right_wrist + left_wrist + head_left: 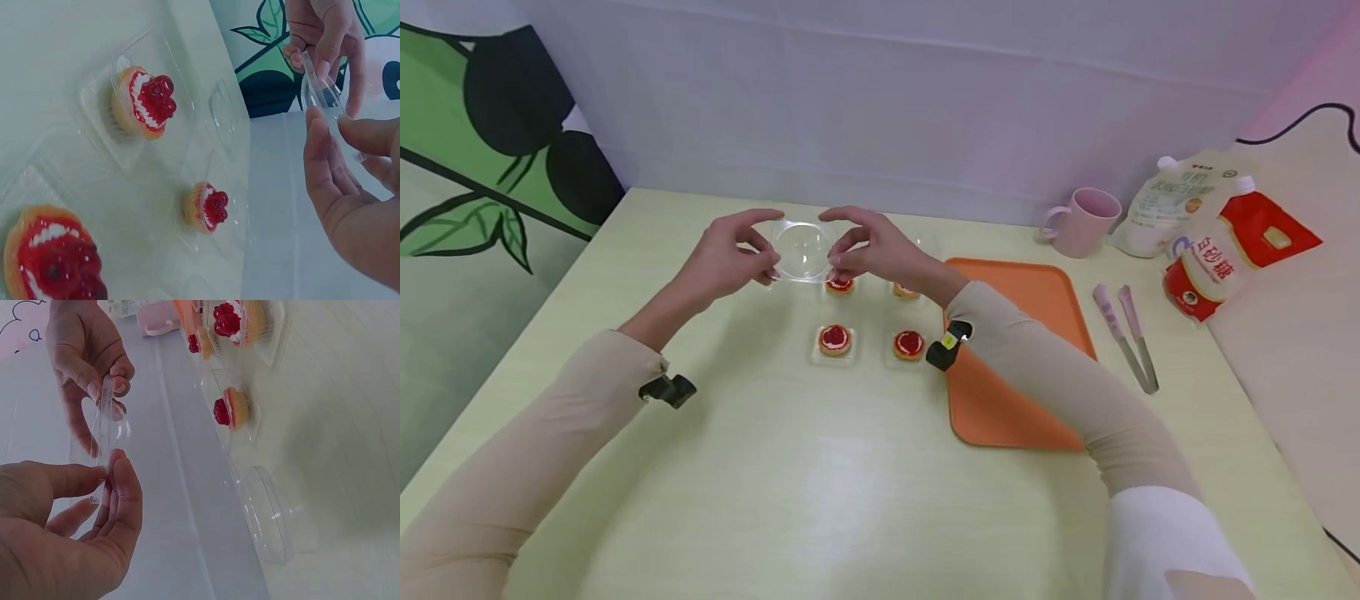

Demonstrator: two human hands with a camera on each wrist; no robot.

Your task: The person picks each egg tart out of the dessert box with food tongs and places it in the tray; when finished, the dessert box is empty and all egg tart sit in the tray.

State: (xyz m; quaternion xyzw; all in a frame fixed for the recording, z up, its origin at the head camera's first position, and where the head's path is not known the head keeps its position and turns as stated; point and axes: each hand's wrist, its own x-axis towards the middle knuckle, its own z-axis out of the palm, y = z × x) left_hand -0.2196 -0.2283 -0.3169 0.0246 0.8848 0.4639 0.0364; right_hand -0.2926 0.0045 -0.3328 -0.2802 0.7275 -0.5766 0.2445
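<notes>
My left hand (726, 254) and right hand (880, 246) pinch opposite edges of a clear plastic lid (805, 250) with a round dome. It is held up over the far part of the table. Below it stand several small tarts topped with red fruit and white cream, such as the front-left tart (835, 340) and the front-right tart (908, 345), each on a clear plastic base. In the head view, the lid and right hand partly cover the back tarts. The left wrist view shows another clear domed piece (265, 515) on the table, beside the tarts.
An orange tray (1015, 417) lies under my right forearm. Right of it are tongs (1131, 342) with pink handles. A pink mug (1084, 222), a whitish spouted pouch (1172, 204) and a red-and-white pouch (1213, 267) stand at the back right. A pale wall borders the table's far edge.
</notes>
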